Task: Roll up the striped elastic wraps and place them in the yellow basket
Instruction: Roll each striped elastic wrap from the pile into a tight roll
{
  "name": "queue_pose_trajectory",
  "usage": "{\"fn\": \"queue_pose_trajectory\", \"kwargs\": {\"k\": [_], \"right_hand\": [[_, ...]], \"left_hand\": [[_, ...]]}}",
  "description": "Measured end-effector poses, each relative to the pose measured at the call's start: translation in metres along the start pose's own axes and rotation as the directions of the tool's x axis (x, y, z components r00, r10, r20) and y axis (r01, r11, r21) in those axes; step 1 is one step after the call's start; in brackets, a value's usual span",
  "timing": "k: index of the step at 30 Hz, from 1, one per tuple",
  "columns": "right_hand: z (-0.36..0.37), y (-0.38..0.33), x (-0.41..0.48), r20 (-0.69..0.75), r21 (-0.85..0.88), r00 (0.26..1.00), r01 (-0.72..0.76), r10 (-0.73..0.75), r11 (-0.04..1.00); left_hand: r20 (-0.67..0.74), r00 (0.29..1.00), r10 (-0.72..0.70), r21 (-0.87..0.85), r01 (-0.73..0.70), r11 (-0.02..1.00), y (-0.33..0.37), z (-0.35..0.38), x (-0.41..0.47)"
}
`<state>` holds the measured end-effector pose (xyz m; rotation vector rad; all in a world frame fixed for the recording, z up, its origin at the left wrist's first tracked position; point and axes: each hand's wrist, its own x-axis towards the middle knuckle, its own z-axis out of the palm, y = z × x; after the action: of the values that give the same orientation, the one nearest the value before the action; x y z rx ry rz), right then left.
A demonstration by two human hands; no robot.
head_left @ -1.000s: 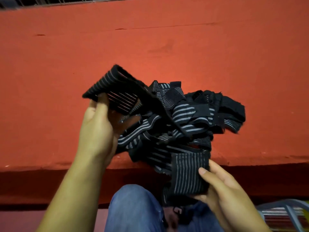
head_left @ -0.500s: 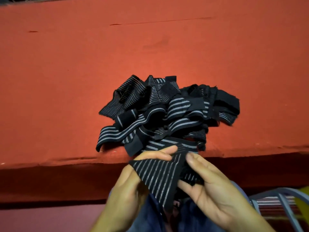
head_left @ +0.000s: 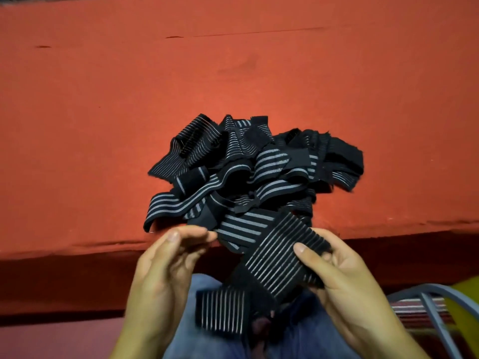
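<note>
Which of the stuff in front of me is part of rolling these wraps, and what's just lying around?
Job: black white-striped elastic wrap held by right hand; heap of black striped elastic wraps; yellow edge at lower right, possibly the basket.
Lying about: red cloth surface; grey metal frame; blue jeans.

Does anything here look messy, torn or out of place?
The black white-striped elastic wraps lie in a tangled heap at the near edge of the red cloth-covered table, none visibly rolled. One wrap, gripped by the right hand, trails off the edge onto the lap. Two small dark slits mark the cloth near its far side.
</note>
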<state>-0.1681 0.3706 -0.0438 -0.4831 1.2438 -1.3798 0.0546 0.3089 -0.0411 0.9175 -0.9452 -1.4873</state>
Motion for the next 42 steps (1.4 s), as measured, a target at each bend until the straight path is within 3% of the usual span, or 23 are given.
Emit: {"fn": "queue_pose_trajectory", "kwargs": {"k": [2, 5, 8, 11, 14, 17, 19, 24, 30, 33, 37, 42], "right_hand": [[0.001, -0.001, -0.002, 0.014, -0.022, 1.000, 0.010, -0.010, 1.000], [0.005, -0.001, -0.006, 0.067, -0.078, 0.997, 0.044, -0.038, 0.996], [0.012, -0.002, -0.011, 0.130, -0.208, 0.988, 0.113, -0.087, 0.972], [0.015, -0.006, -0.015, 0.182, -0.306, 0.978, 0.159, -0.107, 0.938], [0.015, -0.006, -0.017, 0.199, -0.337, 0.973, 0.177, -0.114, 0.925], [0.014, -0.006, -0.017, 0.216, -0.249, 0.974, 0.116, -0.062, 0.961], [0.014, -0.005, -0.016, 0.206, -0.305, 0.975, 0.140, -0.078, 0.942], [0.014, -0.007, -0.015, 0.114, -0.351, 0.960, 0.279, -0.254, 0.894], [0.018, -0.007, -0.020, 0.142, -0.366, 0.943, 0.334, -0.302, 0.869], [0.019, -0.007, -0.022, 0.151, -0.374, 0.935, 0.355, -0.321, 0.857], [0.022, -0.008, -0.025, 0.173, -0.358, 0.937, 0.347, -0.304, 0.867], [0.021, -0.003, -0.020, 0.122, -0.456, 0.960, 0.278, -0.250, 0.845]], "left_hand": [[-0.008, 0.999, 0.032, 0.144, -0.030, 0.989, -0.003, -0.001, 0.000], [0.121, 0.992, 0.021, 0.327, -0.060, 0.943, -0.005, 0.014, -0.008], [0.231, 0.973, -0.027, 0.397, -0.069, 0.915, -0.006, 0.033, -0.015], [0.250, 0.968, -0.009, 0.460, -0.110, 0.881, -0.006, 0.041, -0.015], [0.258, 0.965, 0.038, 0.489, -0.164, 0.856, -0.006, 0.040, -0.015], [0.254, 0.961, 0.111, 0.513, -0.231, 0.827, -0.005, 0.035, -0.013], [0.272, 0.953, 0.134, 0.511, -0.261, 0.819, -0.005, 0.032, -0.013], [0.343, 0.939, 0.032, 0.459, -0.197, 0.866, 0.002, 0.029, -0.019], [0.289, 0.957, 0.020, 0.583, -0.192, 0.789, -0.001, 0.029, -0.020], [0.336, 0.942, 0.006, 0.641, -0.233, 0.731, -0.001, 0.030, -0.021], [0.339, 0.935, 0.104, 0.657, -0.315, 0.685, -0.001, 0.030, -0.020], [0.284, 0.929, 0.238, 0.647, -0.369, 0.668, 0.006, 0.027, -0.016]]}}
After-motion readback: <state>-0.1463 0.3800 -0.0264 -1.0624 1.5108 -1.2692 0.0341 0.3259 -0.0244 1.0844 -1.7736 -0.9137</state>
